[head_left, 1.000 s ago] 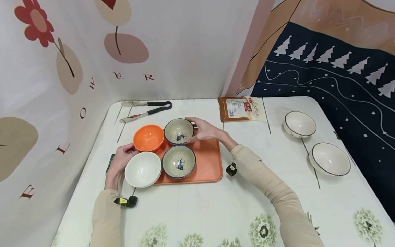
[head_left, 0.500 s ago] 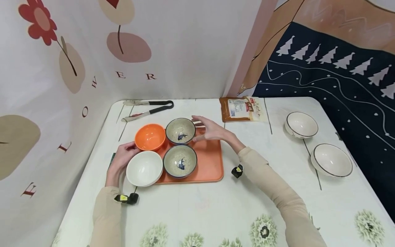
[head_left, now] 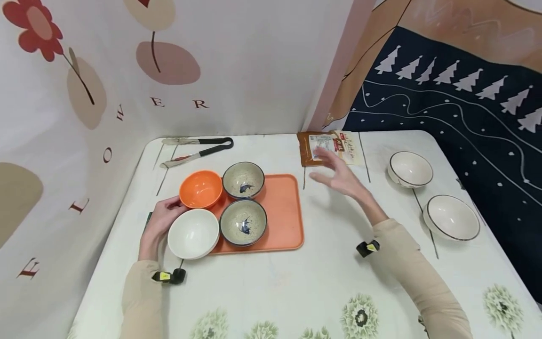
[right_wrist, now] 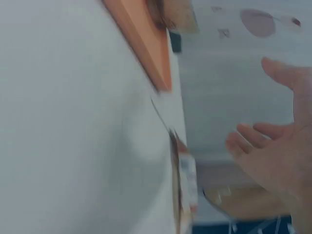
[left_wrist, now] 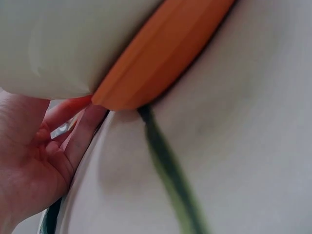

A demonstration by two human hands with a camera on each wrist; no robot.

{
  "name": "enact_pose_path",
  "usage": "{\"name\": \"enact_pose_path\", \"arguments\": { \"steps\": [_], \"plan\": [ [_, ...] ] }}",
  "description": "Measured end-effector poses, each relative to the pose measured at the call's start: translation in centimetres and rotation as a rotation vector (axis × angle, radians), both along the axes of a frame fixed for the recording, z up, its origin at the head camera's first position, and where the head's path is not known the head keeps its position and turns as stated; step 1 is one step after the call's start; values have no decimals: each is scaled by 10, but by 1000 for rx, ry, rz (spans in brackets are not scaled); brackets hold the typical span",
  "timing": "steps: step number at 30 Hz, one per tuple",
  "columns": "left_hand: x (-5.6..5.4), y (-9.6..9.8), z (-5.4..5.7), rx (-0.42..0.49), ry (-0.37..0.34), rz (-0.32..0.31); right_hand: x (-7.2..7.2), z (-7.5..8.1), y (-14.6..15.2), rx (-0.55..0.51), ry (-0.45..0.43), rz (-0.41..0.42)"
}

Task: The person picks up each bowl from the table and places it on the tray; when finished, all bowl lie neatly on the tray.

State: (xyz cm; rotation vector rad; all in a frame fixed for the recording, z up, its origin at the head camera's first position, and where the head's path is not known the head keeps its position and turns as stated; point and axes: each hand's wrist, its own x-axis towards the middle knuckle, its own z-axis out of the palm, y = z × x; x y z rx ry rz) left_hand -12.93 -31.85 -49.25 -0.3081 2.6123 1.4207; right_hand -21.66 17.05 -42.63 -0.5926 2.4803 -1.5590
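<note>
The orange tray (head_left: 284,212) carries two speckled grey bowls with blue fish, the far one (head_left: 237,175) and the near one (head_left: 252,214). An orange bowl (head_left: 201,189) and a white bowl (head_left: 193,234) sit over the tray's left side. My left hand (head_left: 163,217) is at that side, beside both bowls; its fingertips are partly hidden and seem to touch the orange bowl. In the left wrist view the hand (left_wrist: 44,156) lies below the white bowl (left_wrist: 58,44). Fingers spread, my right hand (head_left: 340,175) hovers over the table right of the tray, holding nothing.
Metal tongs with black handles (head_left: 216,146) lie at the back left. A brown food packet (head_left: 326,147) lies at the back, just beyond the right hand. Two cream bowls with dark rims, one farther (head_left: 410,169) and one nearer (head_left: 452,217), stand at the right.
My right hand has let go of the far grey bowl and moved away to the right, fingers spread. The left hand and the bowls have stayed about where they were.
</note>
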Motion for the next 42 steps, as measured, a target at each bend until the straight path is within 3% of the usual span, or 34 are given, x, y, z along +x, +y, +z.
{"name": "enact_pose_path", "arguments": {
  "steps": [4,13,19,24,32,42],
  "plan": [
    [2,-4,2,-9,9,-4,5,10,37,30,29,-131],
    [0,-1,0,-30,9,-18,15,28,107,238,-54,-359],
    [-1,-1,1,-28,-17,-11,16,23,141,343,-29,-527],
    [-1,-1,1,-35,-13,-12,15,12,165,374,-95,-627],
    [1,-1,-1,-33,21,-20,14,1,177,377,-116,-697],
    [1,0,1,-37,22,-19,15,-10,182,431,-186,-701]
  ]
}}
